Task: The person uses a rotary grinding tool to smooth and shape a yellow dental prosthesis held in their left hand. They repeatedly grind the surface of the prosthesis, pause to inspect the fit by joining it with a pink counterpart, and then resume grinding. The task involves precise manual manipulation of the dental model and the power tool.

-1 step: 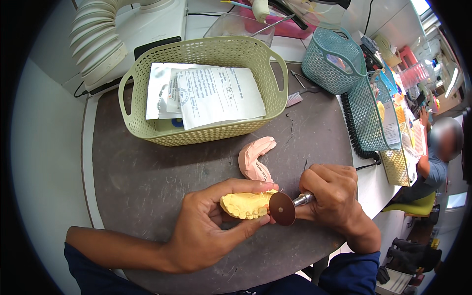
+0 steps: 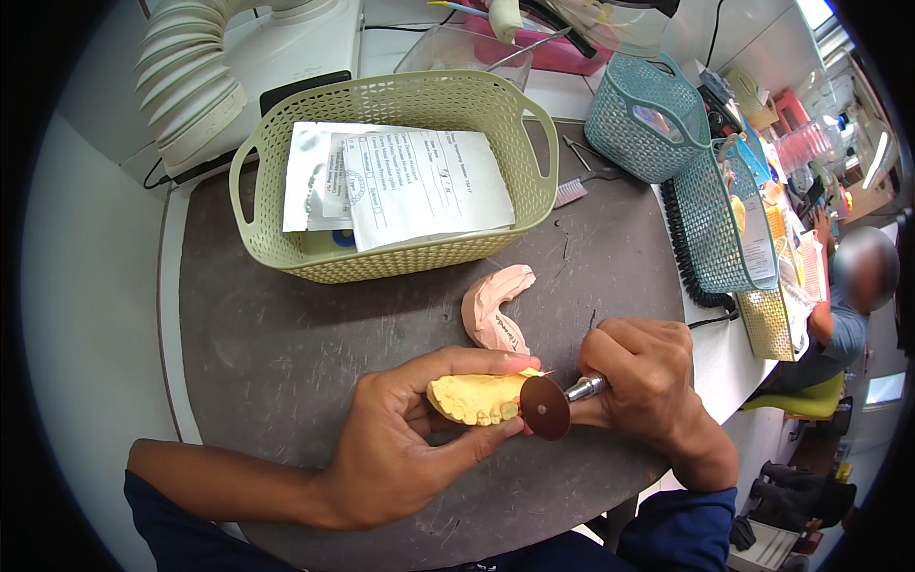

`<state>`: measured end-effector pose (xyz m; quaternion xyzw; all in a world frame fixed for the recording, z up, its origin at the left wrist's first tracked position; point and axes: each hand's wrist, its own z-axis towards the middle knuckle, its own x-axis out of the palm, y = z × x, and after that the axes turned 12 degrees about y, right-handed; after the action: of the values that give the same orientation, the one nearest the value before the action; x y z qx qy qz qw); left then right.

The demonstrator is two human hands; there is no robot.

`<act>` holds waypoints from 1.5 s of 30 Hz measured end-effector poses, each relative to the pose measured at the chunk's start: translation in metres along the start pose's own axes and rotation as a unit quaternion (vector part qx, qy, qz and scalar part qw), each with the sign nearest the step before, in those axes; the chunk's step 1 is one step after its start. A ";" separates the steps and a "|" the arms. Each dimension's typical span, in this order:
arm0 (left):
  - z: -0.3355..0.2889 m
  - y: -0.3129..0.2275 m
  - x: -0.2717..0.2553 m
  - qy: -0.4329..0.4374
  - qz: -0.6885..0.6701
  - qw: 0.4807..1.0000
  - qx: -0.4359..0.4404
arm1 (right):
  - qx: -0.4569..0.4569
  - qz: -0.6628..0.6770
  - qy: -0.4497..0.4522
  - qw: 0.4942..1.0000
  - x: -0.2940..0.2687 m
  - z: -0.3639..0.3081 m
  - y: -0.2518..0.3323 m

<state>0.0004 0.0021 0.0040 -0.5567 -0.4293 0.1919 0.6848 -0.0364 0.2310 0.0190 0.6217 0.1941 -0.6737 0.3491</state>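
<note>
My left hand [image 2: 405,434] is closed around a yellow plaster dental model [image 2: 467,398], with its row of teeth toward me. In my right hand [image 2: 639,381] is a metal rotary handpiece [image 2: 584,387], its fingers wrapped round it. A round brown cutting disc [image 2: 545,408] on the handpiece's tip meets the right end of the model. The disc hides that end, so the exact contact does not show. Just beyond my left fingers, a pink arch-shaped dental cast [image 2: 486,315] with handwriting on it lies on the dark work mat [image 2: 286,381].
An olive basket [image 2: 381,270] holding a paper form [image 2: 429,186] and a silver pouch stands behind. Right of it lies a small brush [image 2: 577,189], near blue baskets [image 2: 639,114]. A white ribbed hose [image 2: 186,86] rises at far left. Another person [image 2: 843,324] sits at far right.
The brown disc has shifted very slightly to the left against the yellow model. My left hand looks unmoved.
</note>
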 end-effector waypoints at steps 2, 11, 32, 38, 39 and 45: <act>0.000 -0.001 0.001 0.002 -0.011 1.000 -0.004 | -0.003 -0.001 -0.010 1.000 0.000 0.001 0.000; 0.001 -0.007 0.000 0.002 -0.061 0.997 -0.046 | 0.018 0.007 -0.013 1.000 -0.001 0.000 0.000; 0.000 -0.001 -0.001 0.003 -0.031 0.999 -0.017 | 0.007 -0.003 0.003 1.000 -0.003 0.001 0.002; 0.001 -0.003 0.001 -0.002 -0.029 0.999 -0.019 | 0.017 0.007 -0.016 1.000 0.000 0.000 0.001; 0.001 -0.003 0.001 -0.004 -0.032 0.999 -0.020 | 0.018 0.009 -0.016 1.000 0.000 0.000 0.001; 0.000 -0.004 0.001 -0.003 -0.034 0.999 -0.022 | 0.015 0.008 -0.004 1.000 -0.001 -0.001 0.000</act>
<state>-0.0004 0.0017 0.0079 -0.5561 -0.4546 0.1604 0.6770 -0.0358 0.2319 0.0195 0.6257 0.1778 -0.6764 0.3455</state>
